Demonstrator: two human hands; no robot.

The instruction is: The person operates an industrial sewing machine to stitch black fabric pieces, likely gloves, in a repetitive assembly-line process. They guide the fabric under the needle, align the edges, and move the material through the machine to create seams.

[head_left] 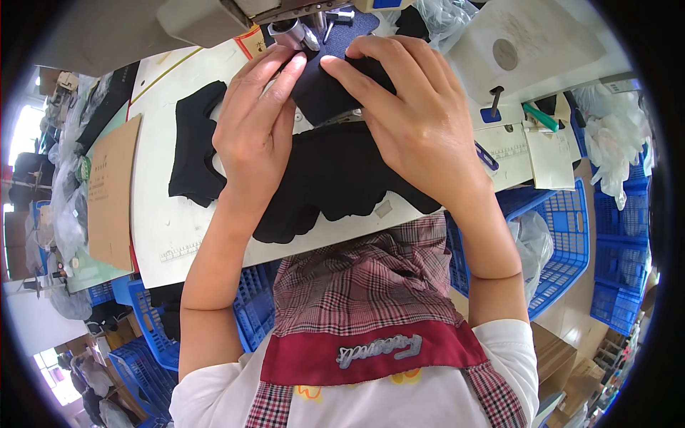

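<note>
Beneath the sewing machine's metal needle-and-foot parts point(294, 34), a small black fabric piece point(321, 96) lies between my hands. My left hand point(258, 118) pinches its left edge, thumb and forefinger right by the foot. On the other side, my right hand point(417, 107) holds the fabric with bent fingers and thumb, its fingertips near the needle area. The exact stitching point is hidden by metal and fingers. Close to me, under my wrists, a stack of black cut fabric point(332, 171) is spread on the white table point(160, 214). Another black fabric stack point(194, 139) sits left of my left hand.
Blue plastic crates point(564, 239) flank the table on both sides. A brown cardboard sheet point(113, 189) stands at the left edge. The machine's pale body point(528, 50) is at the upper right, with a green-handled tool point(540, 117) and purple tool point(486, 155) nearby.
</note>
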